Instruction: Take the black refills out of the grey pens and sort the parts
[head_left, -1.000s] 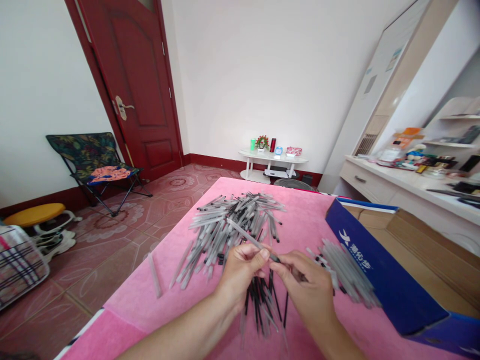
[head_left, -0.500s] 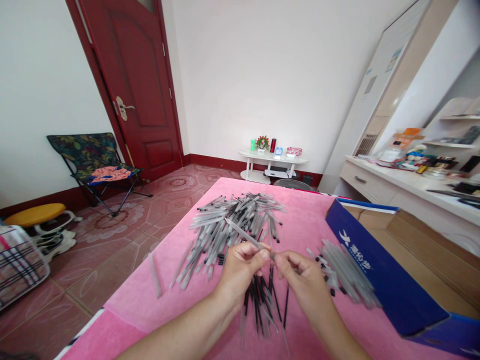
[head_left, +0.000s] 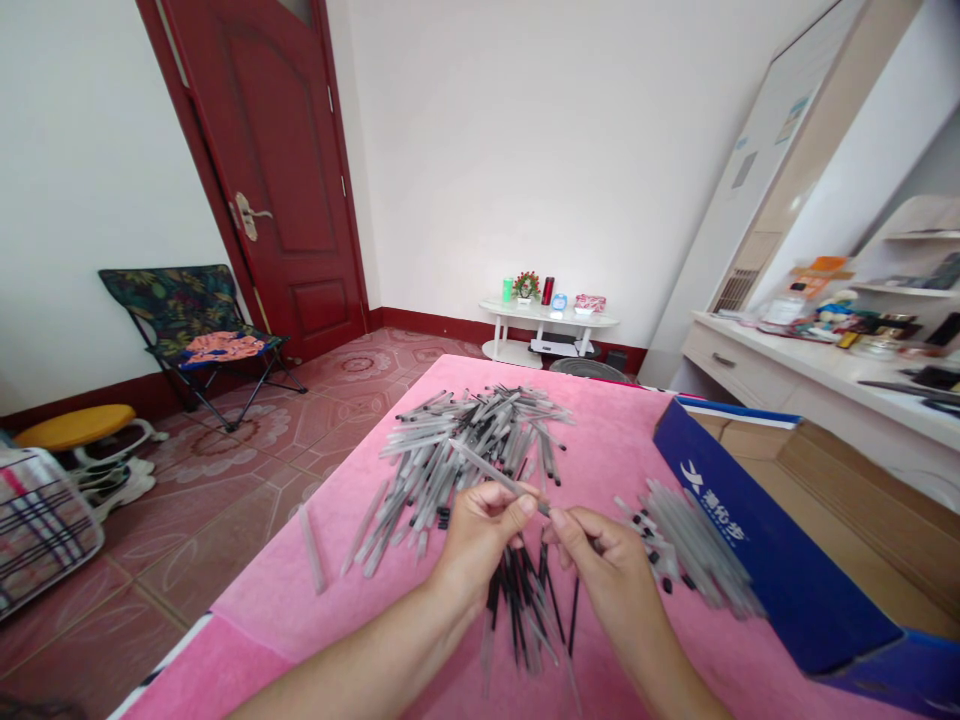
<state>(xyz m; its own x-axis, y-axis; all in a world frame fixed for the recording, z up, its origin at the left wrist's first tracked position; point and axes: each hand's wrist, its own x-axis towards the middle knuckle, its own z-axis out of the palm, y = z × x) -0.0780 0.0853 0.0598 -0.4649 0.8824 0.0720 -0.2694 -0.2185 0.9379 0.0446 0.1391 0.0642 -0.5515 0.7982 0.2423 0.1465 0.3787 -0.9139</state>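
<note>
My left hand point(head_left: 484, 535) pinches a grey translucent pen barrel point(head_left: 487, 472) that slants up and to the left. My right hand point(head_left: 604, 565) is closed in a pinch at the barrel's near end, on a thin refill that is mostly pushed inside. Both hands hover over a small heap of black refills point(head_left: 525, 605) on the pink tablecloth point(head_left: 615, 440). A large pile of grey barrels point(head_left: 465, 445) lies beyond my hands. A smaller pile of pens point(head_left: 686, 550) lies to the right.
A blue cardboard box point(head_left: 750, 540) stands open at the table's right edge. One barrel point(head_left: 310, 550) lies alone at the left. Beyond the table are a red door point(head_left: 277, 170), a folding chair point(head_left: 195, 325), a yellow stool point(head_left: 75, 428), a white low table point(head_left: 547, 325) and a white dresser point(head_left: 817, 375).
My right hand has slid left toward my left hand, and the dark refill between them has gone almost fully into the barrel. The camera shifted slightly.
</note>
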